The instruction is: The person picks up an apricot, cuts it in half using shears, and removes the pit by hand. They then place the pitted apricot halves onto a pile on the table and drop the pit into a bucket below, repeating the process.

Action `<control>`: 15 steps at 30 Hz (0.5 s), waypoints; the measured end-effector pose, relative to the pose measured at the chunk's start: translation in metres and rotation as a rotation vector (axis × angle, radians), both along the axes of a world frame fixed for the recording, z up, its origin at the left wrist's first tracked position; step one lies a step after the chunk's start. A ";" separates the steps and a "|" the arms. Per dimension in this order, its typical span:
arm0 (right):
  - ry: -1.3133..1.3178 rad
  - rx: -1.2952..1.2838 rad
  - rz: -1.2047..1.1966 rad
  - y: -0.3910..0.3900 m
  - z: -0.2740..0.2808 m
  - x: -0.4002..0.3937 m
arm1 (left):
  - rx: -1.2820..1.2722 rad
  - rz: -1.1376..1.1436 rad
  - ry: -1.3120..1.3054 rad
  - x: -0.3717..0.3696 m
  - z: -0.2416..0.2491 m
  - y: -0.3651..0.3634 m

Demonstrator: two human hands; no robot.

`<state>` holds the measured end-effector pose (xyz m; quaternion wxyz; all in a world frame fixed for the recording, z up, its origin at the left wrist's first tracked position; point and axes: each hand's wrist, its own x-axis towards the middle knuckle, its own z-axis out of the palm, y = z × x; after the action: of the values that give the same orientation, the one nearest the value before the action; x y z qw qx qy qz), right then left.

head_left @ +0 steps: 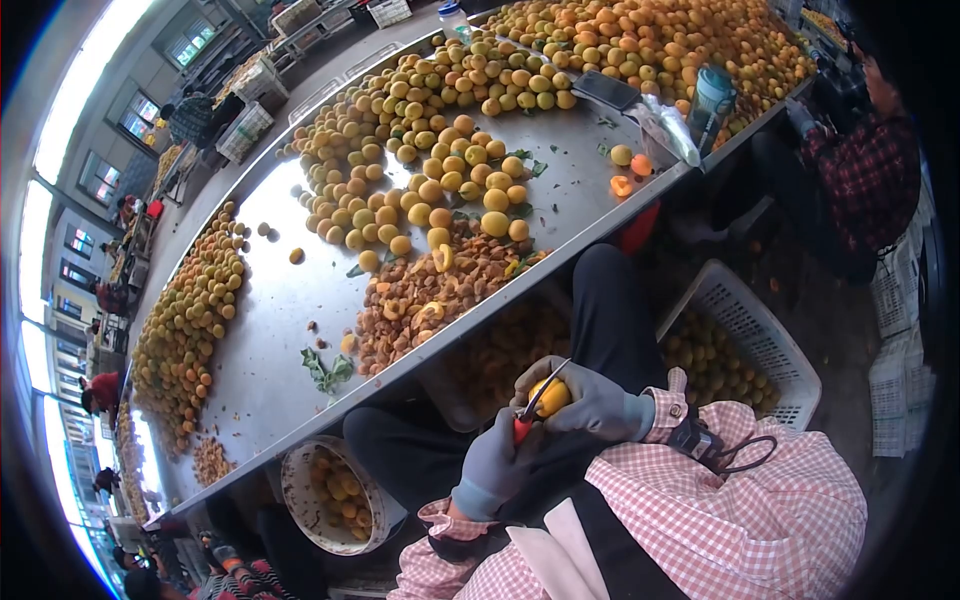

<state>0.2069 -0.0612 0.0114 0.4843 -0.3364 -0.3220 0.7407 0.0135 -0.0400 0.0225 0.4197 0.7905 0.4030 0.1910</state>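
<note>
Over my lap, my gloved left hand (pixel 492 462) is closed round the red handle of a small knife (pixel 522 428). The blade slants up across a yellow apricot (pixel 550 398), which my gloved right hand (pixel 592 402) grips between its fingers. Both gloves are grey, and the two hands are close together. Just beyond them, at the table's near edge, lies a heap of brown apricot pits (pixel 415 305) with some pieces of flesh in it.
A metal table (pixel 275 345) carries piles of whole apricots (pixel 430 180). On it are a phone (pixel 606 90) and a bottle (pixel 711 100). Below stand a white bucket (pixel 300 490) and a white crate (pixel 795 360), both holding fruit. A person in a plaid sleeve (pixel 870 180) sits at right.
</note>
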 end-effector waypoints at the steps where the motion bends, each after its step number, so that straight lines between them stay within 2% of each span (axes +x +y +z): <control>1: -0.042 0.025 -0.004 -0.001 0.001 -0.001 | 0.016 0.004 0.026 0.000 0.000 -0.001; 3: -0.084 0.048 -0.009 -0.003 0.001 -0.002 | 0.030 0.006 0.052 0.000 -0.001 -0.002; 5: -0.284 0.174 -0.044 -0.005 0.000 -0.004 | 0.062 -0.016 0.053 -0.001 -0.003 -0.002; 9: -0.312 0.190 -0.159 -0.012 0.006 -0.017 | 0.098 0.024 -0.001 0.006 -0.005 -0.003; 12: -0.363 0.254 -0.307 -0.012 0.006 -0.026 | 0.173 0.015 0.093 0.008 -0.004 -0.001; 14: -0.735 0.619 -0.468 -0.010 0.004 -0.024 | 0.266 0.008 0.019 0.010 -0.007 0.001; 15: -0.771 0.698 -0.474 -0.008 0.004 -0.022 | 0.260 0.007 -0.006 0.010 -0.008 0.002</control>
<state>0.1848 -0.0689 0.0158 0.5669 -0.4655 -0.6168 0.2855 0.0234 -0.0375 0.0141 0.3141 0.8364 0.3764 0.2453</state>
